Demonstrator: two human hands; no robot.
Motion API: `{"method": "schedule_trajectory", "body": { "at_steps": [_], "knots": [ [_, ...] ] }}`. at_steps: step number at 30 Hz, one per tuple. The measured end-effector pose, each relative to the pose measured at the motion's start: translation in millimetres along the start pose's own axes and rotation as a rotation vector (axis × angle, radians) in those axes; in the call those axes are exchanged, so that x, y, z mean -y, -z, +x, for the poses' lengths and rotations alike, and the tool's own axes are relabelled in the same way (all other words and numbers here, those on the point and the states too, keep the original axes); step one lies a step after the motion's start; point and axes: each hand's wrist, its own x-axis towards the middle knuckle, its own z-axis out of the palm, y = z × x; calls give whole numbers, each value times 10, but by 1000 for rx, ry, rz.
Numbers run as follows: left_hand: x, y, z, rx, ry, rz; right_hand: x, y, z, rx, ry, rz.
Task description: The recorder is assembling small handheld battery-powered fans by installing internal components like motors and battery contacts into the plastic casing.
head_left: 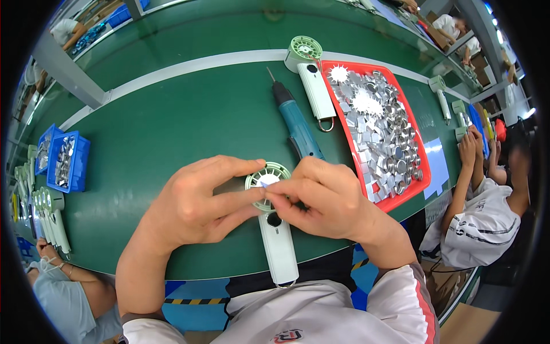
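A handheld fan lies in front of me, its pale green round head away from me and its white handle toward me. My left hand grips the head's left side, fingertips on the rim and near the bright middle. From the right, my right hand pinches at that middle, thumb and forefinger pressed together. A small bluish spot shows by these fingertips; what they hold, if anything, I cannot make out. A teal electric screwdriver lies just beyond my right hand, its bit pointing away.
Right of the screwdriver, a red tray holds many silvery caps and pieces. Another fan lies beside it. Blue bins with metal parts and several fans are at left. Co-workers sit on both sides; one is at right.
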Motion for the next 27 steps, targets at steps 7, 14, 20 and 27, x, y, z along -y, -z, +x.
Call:
{"method": "schedule_trajectory", "body": {
  "at_steps": [7,14,20,27],
  "knots": [
    [-15,9,-5,-6,-4,13,0,51,-4,50,132,-78],
    [8,-3,-28,-3,-8,11,0,68,-17,71,202,-143],
    [8,-9,-15,-17,-16,19,6,71,-6,56,136,-117],
    [5,-9,-13,-3,-14,28,-9,51,-22,6,11,-79]
  ]
}}
